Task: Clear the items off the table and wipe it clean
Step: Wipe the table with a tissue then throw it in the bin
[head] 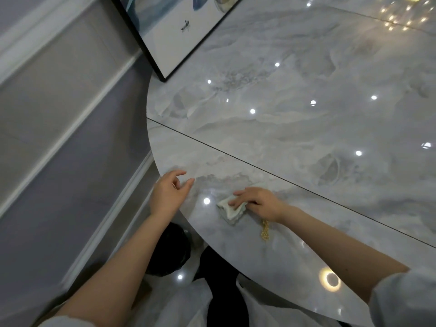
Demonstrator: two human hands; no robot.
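The right hand (257, 202) is pressing flat on a small pale cloth (232, 210), fingers spread over its top and the cloth lying crumpled against the glossy marble-patterned table (306, 128) near the rounded near edge. The left hand (170, 191) is hovering at the table's edge just left of the cloth, empty, its fingers loosely curled and apart with thumb and forefinger not meeting; whether it is touching the surface is hard to tell. The two hands are sitting near each other but apart, the cloth between them and closer to the right. Just beside the right wrist, a little trail of yellowish crumbs (265, 231) is lying on the table (grain-like, too small to identify). A dark seam is running diagonally across the tabletop beyond the hands. At the far left corner a black-framed picture (174, 41) is resting on the table, leaning back toward the panelled wall (59, 95). Ceiling lights are reflecting as bright dots across the surface.
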